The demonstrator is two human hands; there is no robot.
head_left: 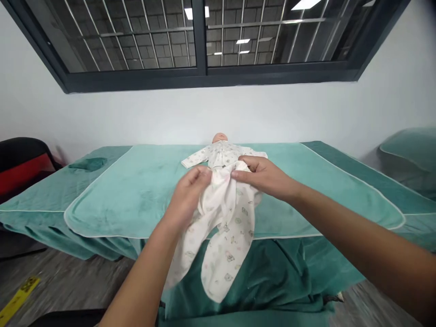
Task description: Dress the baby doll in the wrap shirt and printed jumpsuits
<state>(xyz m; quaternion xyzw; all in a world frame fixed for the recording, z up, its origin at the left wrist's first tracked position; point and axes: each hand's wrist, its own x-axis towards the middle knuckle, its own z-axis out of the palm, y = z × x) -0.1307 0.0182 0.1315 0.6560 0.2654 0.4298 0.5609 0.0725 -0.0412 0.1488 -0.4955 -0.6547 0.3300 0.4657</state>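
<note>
Between both hands hang white baby pants (227, 245) with small printed figures, the two legs dangling over the front edge of the bed. My left hand (191, 188) pinches the bunched waist on the left side. On the right side of the waist, my right hand (260, 175) grips the cloth between thumb and fingers. Just beyond the hands a baby doll (220, 137) lies on its back in a matching white printed top (223, 153), sleeves spread out to both sides. The pants and hands hide the doll's lower body.
A teal plush mat (136, 190) covers the bed (37, 190), which stands against a white wall beneath a dark-framed window (200, 79). A black and red chair (25, 168) is at the left, a teal pillow (412, 147) at the right. Yellow tape (20, 297) marks the floor.
</note>
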